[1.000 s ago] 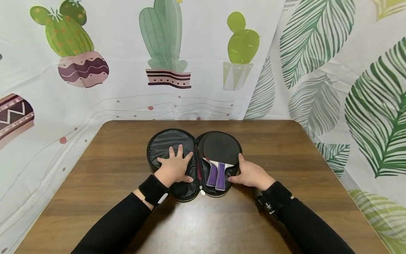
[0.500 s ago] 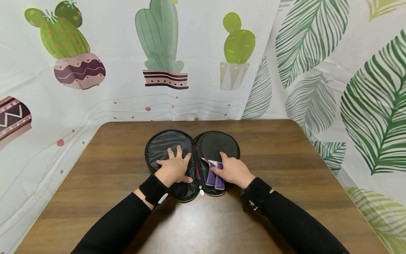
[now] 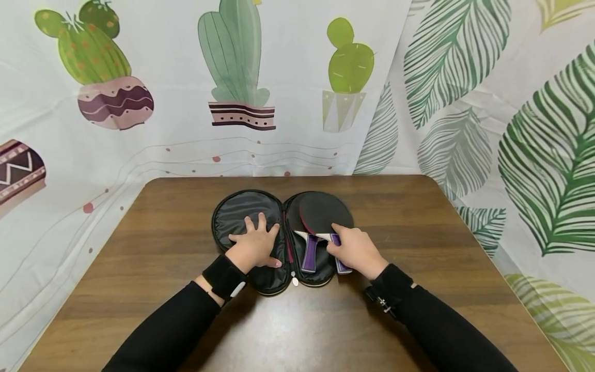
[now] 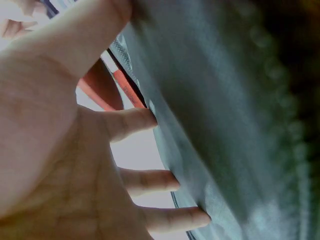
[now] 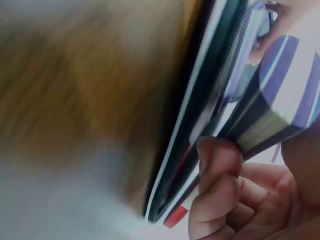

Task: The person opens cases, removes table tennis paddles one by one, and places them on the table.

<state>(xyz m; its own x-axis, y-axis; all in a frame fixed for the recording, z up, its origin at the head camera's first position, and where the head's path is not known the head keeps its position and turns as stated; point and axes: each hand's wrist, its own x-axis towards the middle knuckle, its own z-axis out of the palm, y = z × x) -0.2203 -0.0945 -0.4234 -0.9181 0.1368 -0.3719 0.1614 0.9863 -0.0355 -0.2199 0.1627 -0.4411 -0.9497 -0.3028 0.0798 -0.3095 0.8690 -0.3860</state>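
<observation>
A black zip case (image 3: 241, 205) lies unfolded on the table. My left hand (image 3: 254, 247) rests on its left half with fingers spread; in the left wrist view the fingertips touch the dark lining (image 4: 210, 125). Two table tennis paddles are at the right half. My right hand (image 3: 357, 252) holds the upper paddle (image 3: 323, 214) near the base of its purple-and-white handle (image 5: 290, 85), with fingers curled under it in the right wrist view. Its black blade overlaps the lower paddle, whose purple handle (image 3: 309, 256) shows while most of its blade is hidden.
The brown wooden table (image 3: 186, 320) extends around the case, with its back edge behind it. A zipper pull (image 3: 295, 281) lies at the case's front fold. A printed cloth (image 3: 297, 62) with cacti and leaves hangs behind the table.
My right hand has gone from the case's right edge to the upper paddle's handle and gripped it. That paddle has shifted right, its handle apart from the lower one. My left hand stays put.
</observation>
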